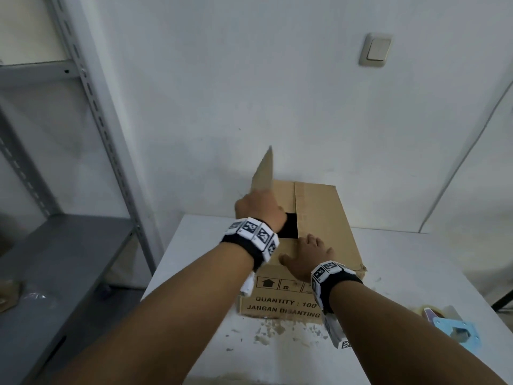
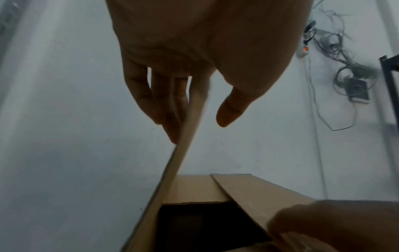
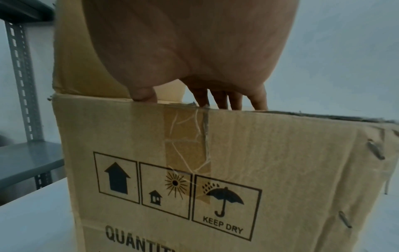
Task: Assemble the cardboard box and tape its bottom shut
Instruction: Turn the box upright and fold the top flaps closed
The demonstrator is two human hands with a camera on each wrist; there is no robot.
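Observation:
A brown cardboard box (image 1: 322, 218) printed "QUANTITY : 100" stands on the white table (image 1: 402, 273). Its right top flap lies flat, and a dark opening (image 1: 288, 225) shows beside it. The left flap (image 1: 263, 173) stands nearly upright. My left hand (image 1: 258, 207) is at that flap. In the left wrist view its straight fingers (image 2: 164, 105) lie along the flap's (image 2: 185, 148) outer side, with the thumb off the other side. My right hand (image 1: 305, 252) rests flat, fingers spread, on the box top near the front edge. In the right wrist view its fingertips (image 3: 222, 100) press the top edge above an old tape strip (image 3: 185, 145).
A light blue tape dispenser (image 1: 455, 326) lies on the table at the right front. A grey metal shelf rack (image 1: 69, 245) stands to the left. The wall is close behind the box. Cables (image 2: 336, 56) hang on it to the right.

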